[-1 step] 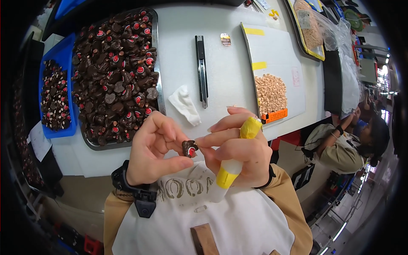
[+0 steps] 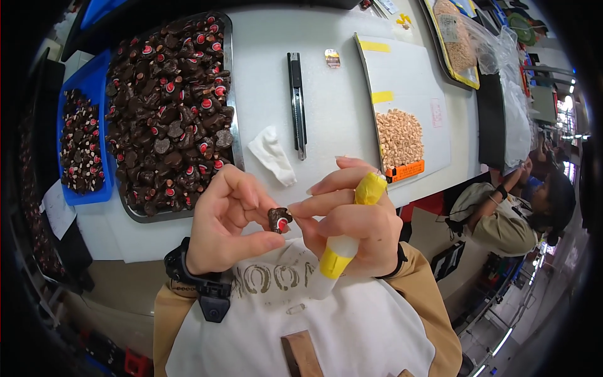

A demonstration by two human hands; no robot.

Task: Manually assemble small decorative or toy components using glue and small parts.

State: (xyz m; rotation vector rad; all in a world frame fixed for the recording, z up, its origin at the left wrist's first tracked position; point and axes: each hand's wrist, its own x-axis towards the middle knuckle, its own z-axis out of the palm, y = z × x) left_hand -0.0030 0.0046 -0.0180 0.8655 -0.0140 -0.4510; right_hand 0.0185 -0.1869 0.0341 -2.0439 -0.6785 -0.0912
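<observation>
- Looking down, we take the small dark-brown piece [image 2: 277,220] as the centre of our clock, twelve pointing away from the wearer. It sits above the worktable's near edge, between two bare hands, its red patch rimmed in white.
- At nine o'clock we see the left hand [image 2: 229,217], grasping the piece with thumb and fingers; a black strap [image 2: 213,301] circles its wrist.
- At three o'clock the right hand [image 2: 361,220] has its fingers curled round a pale bottle [image 2: 336,264] banded in yellow, held slantwise. Its fingertips meet the piece's right edge — we cannot tell how firmly they press.
- Near the hands, at twelve, we find a crumpled white cloth [image 2: 272,155]; beyond it lies a black cutter knife [image 2: 297,103], then a small packet [image 2: 332,58] toward one.
- Between ten and eleven, a metal tray [image 2: 236,135] is heaped with similar brown pieces, many showing red; left of it a blue tray [image 2: 107,132] holds more, mixed with pale bits.
- At two, we see small tan pieces [image 2: 400,135] piled on a white board [image 2: 402,69], beside an orange box [image 2: 405,171].
- Farther off, at three, another person [image 2: 505,220] is in view.
</observation>
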